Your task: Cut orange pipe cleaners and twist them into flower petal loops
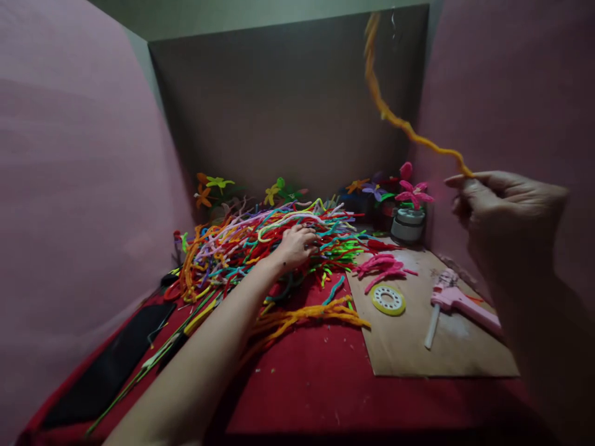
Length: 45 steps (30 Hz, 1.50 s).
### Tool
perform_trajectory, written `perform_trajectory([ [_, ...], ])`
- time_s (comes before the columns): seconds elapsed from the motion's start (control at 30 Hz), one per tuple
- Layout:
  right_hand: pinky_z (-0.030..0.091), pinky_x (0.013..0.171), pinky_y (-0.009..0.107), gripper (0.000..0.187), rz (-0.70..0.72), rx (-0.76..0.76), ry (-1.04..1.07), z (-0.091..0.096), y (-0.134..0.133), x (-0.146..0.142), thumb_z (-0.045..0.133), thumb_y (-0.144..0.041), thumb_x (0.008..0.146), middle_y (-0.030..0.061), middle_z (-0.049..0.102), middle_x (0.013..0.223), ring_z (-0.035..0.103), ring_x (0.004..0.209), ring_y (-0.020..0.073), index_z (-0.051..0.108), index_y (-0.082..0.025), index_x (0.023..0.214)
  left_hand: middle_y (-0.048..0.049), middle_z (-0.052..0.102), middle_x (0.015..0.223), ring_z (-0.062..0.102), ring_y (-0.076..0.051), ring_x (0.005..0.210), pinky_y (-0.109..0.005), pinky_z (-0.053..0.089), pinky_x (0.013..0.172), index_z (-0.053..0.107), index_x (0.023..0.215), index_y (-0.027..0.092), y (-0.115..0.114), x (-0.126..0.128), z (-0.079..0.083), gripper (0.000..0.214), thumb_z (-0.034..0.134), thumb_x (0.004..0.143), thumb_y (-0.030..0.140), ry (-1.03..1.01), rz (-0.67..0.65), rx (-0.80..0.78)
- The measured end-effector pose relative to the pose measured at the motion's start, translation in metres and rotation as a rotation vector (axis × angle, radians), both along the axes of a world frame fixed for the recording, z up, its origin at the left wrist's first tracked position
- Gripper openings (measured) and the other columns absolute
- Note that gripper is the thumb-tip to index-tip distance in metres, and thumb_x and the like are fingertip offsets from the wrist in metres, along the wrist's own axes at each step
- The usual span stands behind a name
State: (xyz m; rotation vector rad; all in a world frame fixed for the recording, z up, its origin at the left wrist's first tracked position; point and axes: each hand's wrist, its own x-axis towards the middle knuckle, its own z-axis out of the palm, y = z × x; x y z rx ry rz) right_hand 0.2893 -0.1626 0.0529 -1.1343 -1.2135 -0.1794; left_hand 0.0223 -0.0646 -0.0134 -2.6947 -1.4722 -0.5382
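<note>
On my feed the tabletop carries a huge pile. Left hand rests on it, can't tell if gripping; right hand pinches an orange stem above the pile's right. I'd pinch lightly, tbh.

Our left hand stretches forward, palm down, fingers curled. We hold our right hand raised, thumb and forefinger pinched.

Single head view, forward and (slightly) downward
</note>
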Motion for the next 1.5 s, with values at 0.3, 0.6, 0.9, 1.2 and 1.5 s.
perform_trajectory([
  [0.3,0.030,0.050,0.022,0.023,0.514,-0.425,-0.303,-0.077,0.003,-0.086,0.046,-0.022,0.076,-0.0002,0.048,0.050,0.042,0.049,0.0097,0.062,-0.013,0.061,0.0045,0.048,0.059,0.042,-0.005,0.042,-0.019,0.034,0.044,0.052,0.106,0.021,-0.107,-0.005,0.016,0.035,0.059,0.074,0.033,-1.393,-0.249,-0.688],
  [0.6,0.027,0.047,0.020,0.024,0.745,-0.541,-0.459,-0.091,-0.001,-0.111,0.047,-0.024,0.073,-0.0025,0.043,0.046,0.037,0.046,0.0080,0.055,-0.016,0.053,0.0055,0.042,0.043,0.031,-0.001,0.030,-0.013,0.021,0.033,0.056,0.061,0.009,-0.075,-0.024,0.004,0.007,0.058,0.067,0.011,-1.885,0.095,-0.475],
  [0.9,0.025,0.037,0.019,0.025,0.766,-0.827,-0.181,-0.101,0.021,-0.093,0.051,-0.030,0.071,-0.0024,0.047,0.040,0.036,0.035,0.0062,0.056,-0.014,0.053,0.0038,0.050,0.052,0.047,-0.004,0.041,-0.017,0.038,0.043,0.050,0.068,0.014,-0.052,-0.038,0.014,0.015,0.044,0.082,0.012,-2.147,0.040,-0.338],
  [1.2,0.018,0.033,0.020,0.023,0.878,-0.807,0.304,-0.103,0.024,-0.085,0.058,-0.032,0.066,-0.0059,0.039,0.034,0.030,0.029,0.0052,0.055,-0.015,0.052,0.0093,0.035,0.046,0.025,-0.001,0.029,-0.015,0.019,0.034,0.042,0.070,0.015,-0.045,-0.067,0.014,0.020,0.035,0.086,0.009,-2.265,0.022,-0.209],
  [1.5,0.041,0.056,0.024,0.007,1.134,-0.446,0.797,-0.089,0.018,-0.089,0.059,-0.021,0.062,0.0015,0.061,0.063,0.053,0.059,0.0114,0.062,-0.017,0.057,0.0062,0.045,0.050,0.035,-0.001,0.032,-0.015,0.027,0.035,0.041,0.069,0.015,-0.046,-0.058,0.001,0.020,0.033,0.086,0.008,-2.317,0.142,-0.352],
])
